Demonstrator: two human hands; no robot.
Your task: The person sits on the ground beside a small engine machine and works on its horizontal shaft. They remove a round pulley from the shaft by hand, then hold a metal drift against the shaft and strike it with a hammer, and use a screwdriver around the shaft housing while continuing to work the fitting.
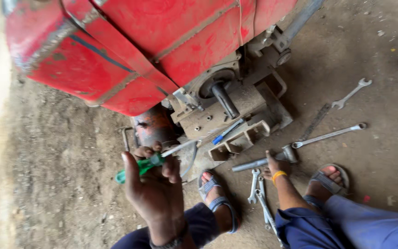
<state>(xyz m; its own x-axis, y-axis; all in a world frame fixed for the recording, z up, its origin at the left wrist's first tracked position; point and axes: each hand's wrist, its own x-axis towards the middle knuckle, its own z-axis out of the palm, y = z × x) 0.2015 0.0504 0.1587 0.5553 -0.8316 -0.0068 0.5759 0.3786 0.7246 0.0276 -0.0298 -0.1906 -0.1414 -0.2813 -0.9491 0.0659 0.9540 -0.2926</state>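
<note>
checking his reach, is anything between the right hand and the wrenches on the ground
Nothing visible. The right hand rests on a metal bar, and the wrenches lie on bare ground just below it, beside the sandalled foot.

Red engine cover (130, 41) (blue stripe), green screwdriver handle (139, 168), orange wristband (278, 174), blue trousers (346, 226).

Left grip (155, 177) raised, fingers curled; right grip (275, 167) lowered

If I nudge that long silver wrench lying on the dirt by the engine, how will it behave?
The long wrench looks like solid metal, so probably stiff and fairly heavy for its slim shape. It lies flat on the dirt floor, so it would likely slide or pivot rather than roll. One end rests by the socket tool under the right hand, which might block it.
</note>
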